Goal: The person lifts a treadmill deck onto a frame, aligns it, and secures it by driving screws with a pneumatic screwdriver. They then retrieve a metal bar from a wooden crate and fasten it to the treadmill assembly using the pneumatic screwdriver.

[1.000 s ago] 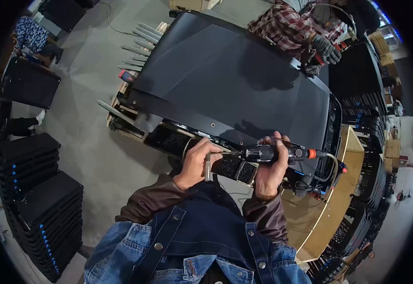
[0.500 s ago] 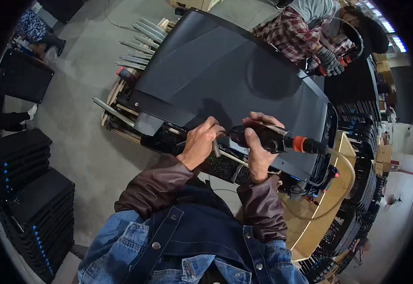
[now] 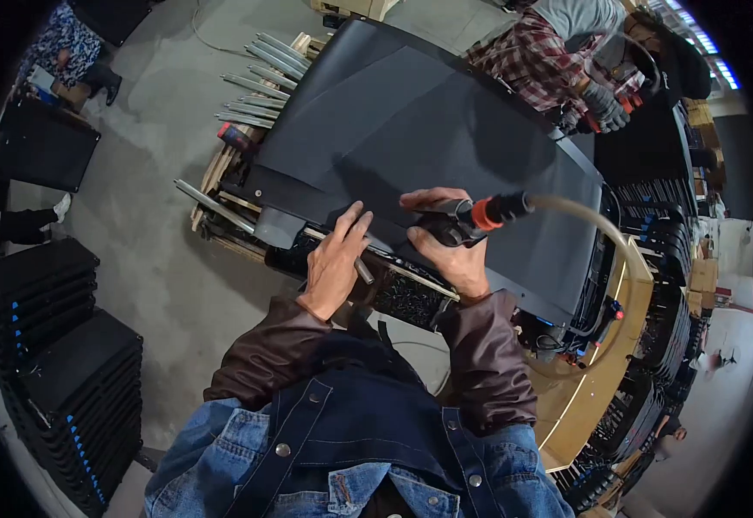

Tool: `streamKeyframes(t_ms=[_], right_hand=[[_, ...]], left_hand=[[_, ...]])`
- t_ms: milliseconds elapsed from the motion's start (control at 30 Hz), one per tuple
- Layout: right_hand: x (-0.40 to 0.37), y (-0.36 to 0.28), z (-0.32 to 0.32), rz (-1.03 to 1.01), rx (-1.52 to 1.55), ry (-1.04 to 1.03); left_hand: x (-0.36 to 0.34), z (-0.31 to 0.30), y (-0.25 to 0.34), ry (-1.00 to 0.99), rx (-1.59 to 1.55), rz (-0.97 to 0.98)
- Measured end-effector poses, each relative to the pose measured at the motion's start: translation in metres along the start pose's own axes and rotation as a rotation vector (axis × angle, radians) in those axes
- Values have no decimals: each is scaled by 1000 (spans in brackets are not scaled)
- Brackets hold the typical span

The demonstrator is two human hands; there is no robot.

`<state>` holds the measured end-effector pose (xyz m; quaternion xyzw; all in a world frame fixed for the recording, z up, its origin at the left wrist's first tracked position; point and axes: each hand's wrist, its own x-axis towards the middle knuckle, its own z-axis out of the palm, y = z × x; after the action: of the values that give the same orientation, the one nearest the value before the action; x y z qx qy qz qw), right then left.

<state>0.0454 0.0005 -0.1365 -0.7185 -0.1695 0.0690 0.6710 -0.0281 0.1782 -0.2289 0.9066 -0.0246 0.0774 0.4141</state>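
Observation:
My right hand (image 3: 456, 250) is closed around a black air screwdriver (image 3: 454, 223) with an orange collar and a translucent hose at its back end. Its tip is hidden, pointing down at the near edge of a large black panel (image 3: 376, 112). My left hand (image 3: 335, 266) lies at the same edge, left of the screwdriver, with its index and middle fingers reaching onto the panel. A short metal rod (image 3: 364, 271) sticks out from under that palm, apparently held by the curled fingers. Below the edge sits a bin of small black screws (image 3: 406, 298).
Metal tubes (image 3: 264, 73) lie at the panel's left end. Stacked black panels (image 3: 78, 371) stand at left on the floor. A co-worker's gloved hand (image 3: 605, 108) holds a red tool across the panel. The air hose (image 3: 605, 229) loops right past a wooden board (image 3: 588, 401).
The screwdriver has swung from lying sideways to pointing down at the panel edge. My left hand has moved left, away from its tip, the metal rod moving with it.

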Motion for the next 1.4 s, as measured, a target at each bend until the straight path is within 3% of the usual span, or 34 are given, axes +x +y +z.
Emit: streamKeyframes(t_ms=[133,200,267,367,433,467,533,567,667,700,733,800,833,900,933,967,1033,1167,1300,1400], right_hand=[[-10,1,10,49,62,121],[-27,3,15,-57,-73,90],[-32,12,19,-97,-3,147],[-30,10,16,-100,-25,130],[-33,17,14,-72,-43,147],[-35,16,19,-37,63,226],[-40,7,26,41,116,326],[-54,21,27,52,77,395],[-116,64,35,174,-87,458],[-134,81,39,221,-113,433],[-146,101,42,392,-71,354],[-142,143,54,640,-194,9],[-147,185,58,501,-410,-132],[-144,249,75,437,-893,-317],[-146,268,76,205,-945,-336],[-150,294,76,188,-922,-336],[-149,322,82,84,-1201,-586],[-147,340,81,78,-1174,-688],[-142,330,78,110,-1177,-654],[-153,344,64,134,-997,-566]], left_hand=[[0,-6,-5,-44,-85,-24],[-1,-10,-8,-32,-143,-29],[-8,-15,-11,-27,-204,-36],[-27,-16,-16,222,-372,21],[-60,4,-41,73,-633,-137],[-80,13,-52,-153,-1018,-458],[-91,3,-51,-445,-1142,-1014],[-112,21,-67,-443,-1212,-1138],[-129,26,-60,-386,-1106,-1228],[-136,29,-65,-380,-1106,-1241],[-146,34,-72,-301,-1218,-1203],[-159,30,-76,-213,-1309,-1173],[-160,25,-75,-245,-1348,-1159],[-162,23,-79,-279,-1407,-1149],[-169,25,-80,-298,-1299,-1116],[-176,26,-79,-319,-1190,-1084],[-180,15,-73,-341,-1056,-1036],[-188,-7,-72,-260,-986,-1021],[-189,-23,-71,-201,-1000,-1097],[-189,-22,-65,-192,-1093,-1103]])
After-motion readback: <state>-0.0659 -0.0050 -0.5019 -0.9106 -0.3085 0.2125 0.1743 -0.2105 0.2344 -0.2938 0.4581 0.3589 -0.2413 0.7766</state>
